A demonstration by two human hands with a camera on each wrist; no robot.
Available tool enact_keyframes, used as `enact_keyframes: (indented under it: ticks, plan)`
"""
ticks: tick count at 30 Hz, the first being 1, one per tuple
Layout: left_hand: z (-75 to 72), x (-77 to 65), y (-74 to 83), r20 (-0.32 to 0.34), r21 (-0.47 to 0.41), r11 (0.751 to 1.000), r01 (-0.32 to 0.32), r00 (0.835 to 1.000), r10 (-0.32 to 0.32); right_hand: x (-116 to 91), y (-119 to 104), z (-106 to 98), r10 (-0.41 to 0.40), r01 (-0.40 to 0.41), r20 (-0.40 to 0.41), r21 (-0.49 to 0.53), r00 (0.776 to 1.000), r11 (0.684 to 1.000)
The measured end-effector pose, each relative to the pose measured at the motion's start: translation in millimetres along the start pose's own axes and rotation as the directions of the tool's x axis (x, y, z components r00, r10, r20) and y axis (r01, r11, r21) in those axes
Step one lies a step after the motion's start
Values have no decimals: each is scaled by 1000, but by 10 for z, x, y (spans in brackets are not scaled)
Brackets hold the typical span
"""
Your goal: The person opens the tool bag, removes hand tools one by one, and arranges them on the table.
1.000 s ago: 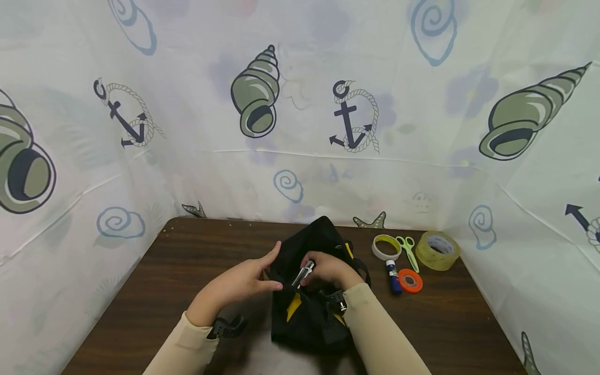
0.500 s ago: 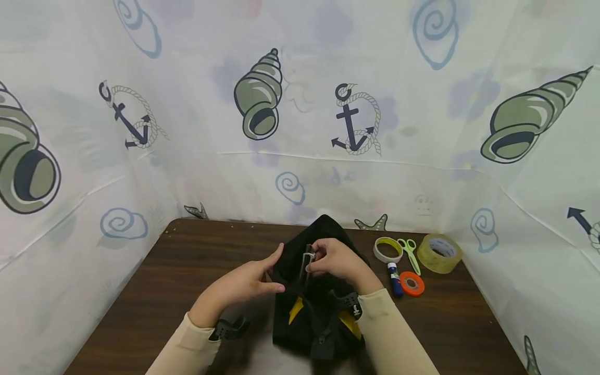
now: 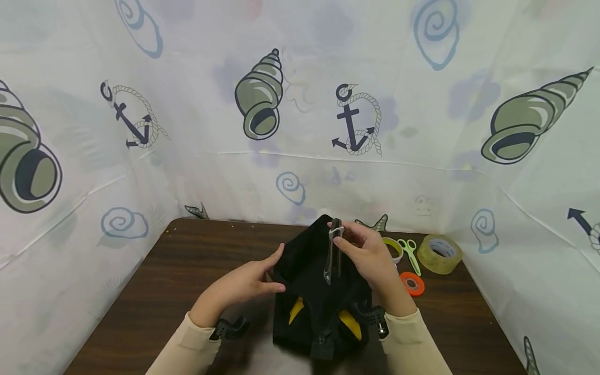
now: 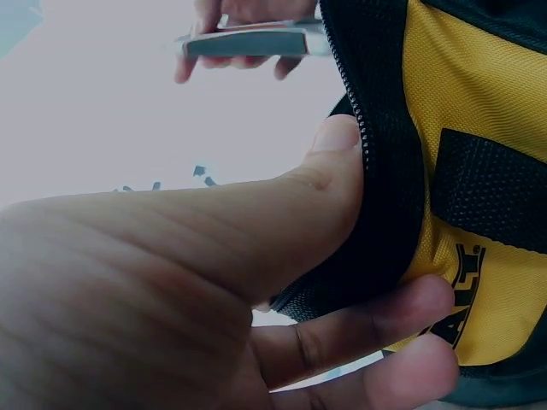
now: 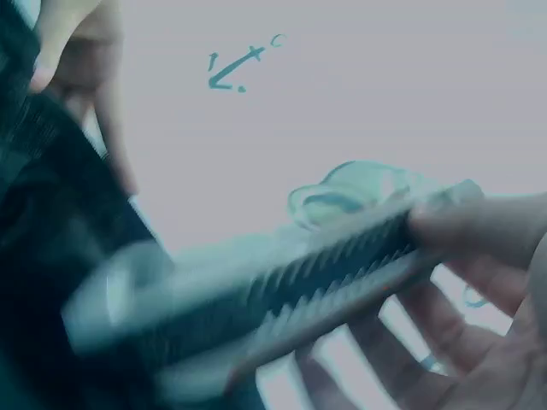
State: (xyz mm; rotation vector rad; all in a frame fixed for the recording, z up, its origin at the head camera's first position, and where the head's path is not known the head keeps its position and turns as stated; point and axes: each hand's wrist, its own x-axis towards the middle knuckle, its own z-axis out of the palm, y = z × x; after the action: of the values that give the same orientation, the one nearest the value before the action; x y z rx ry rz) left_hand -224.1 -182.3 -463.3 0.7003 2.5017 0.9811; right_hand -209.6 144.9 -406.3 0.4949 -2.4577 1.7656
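A black and yellow zippered tool bag point(image 3: 300, 333) stands on the table with its mouth open. My left hand point(image 3: 246, 281) holds the bag's left rim. In the left wrist view the thumb point(image 4: 329, 179) lies along the zipper edge, with fingers on the yellow outer side. My right hand point(image 3: 372, 258) grips the end of a box cutter point(image 3: 334, 255) between thumb and fingers, over the bag's right part. The right wrist view shows the cutter's ridged slot point(image 5: 333, 260) close up, somewhat blurred.
To the right of the bag lie a clear packing tape roll point(image 3: 439, 254), light green scissors point(image 3: 410, 254) and an orange tape roll point(image 3: 412, 284). A white and yellow tape roll point(image 3: 397, 249) is partly hidden behind the right hand. Printed cloth walls surround the dark wooden table point(image 3: 197, 245).
My right hand has lifted the box cutter up out of the bag's mouth and moved it right. The left hand stays on the bag's rim. The glue stick is now mostly hidden.
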Motion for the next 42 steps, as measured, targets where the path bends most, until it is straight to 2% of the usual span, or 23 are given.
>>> enact_keyframes:
  ticks: [4,8,11,14,17,20,24,28,36,39,42]
  plan:
    - [0,-4,22,4,-6,1000,4,1000,-4,-172,-71,-147,-34,27,-71,-101,997,995]
    - [-4,-13,29,1,-13,1000,11,1000,-11,-335,-68,-360,-65,18,-193,-236,979,972]
    - [-6,-30,18,1,-19,1000,15,1000,-15,-461,-45,-567,-59,-40,-275,-339,959,940]
    - [-11,-39,-1,1,-21,1000,16,1000,-16,-577,28,-785,-42,-102,-360,-372,932,923]
    - [-13,-42,-19,2,-23,999,25,1000,-25,-654,176,-1011,-41,-142,-422,-393,906,908]
    - [2,-22,-21,4,-14,1000,23,1000,-23,-696,367,-1264,-31,-205,-465,-449,885,869]
    - [30,12,-3,10,-13,1000,6,1000,-6,-736,679,-1572,49,-315,-475,-498,878,808]
    - [31,12,-7,7,-15,1000,14,1000,-14,-743,1071,-1721,157,-398,-453,-505,877,766]
    - [12,-9,-59,19,-24,1000,16,1000,-16,-730,1720,-1775,262,-467,-439,-465,859,752]
    - [8,-22,-50,17,-28,999,17,1000,-17,-737,1873,-1787,304,-494,-431,-448,850,746]
    - [5,-24,-45,15,-25,1000,17,1000,-17,-754,1994,-1812,359,-534,-426,-424,831,732]
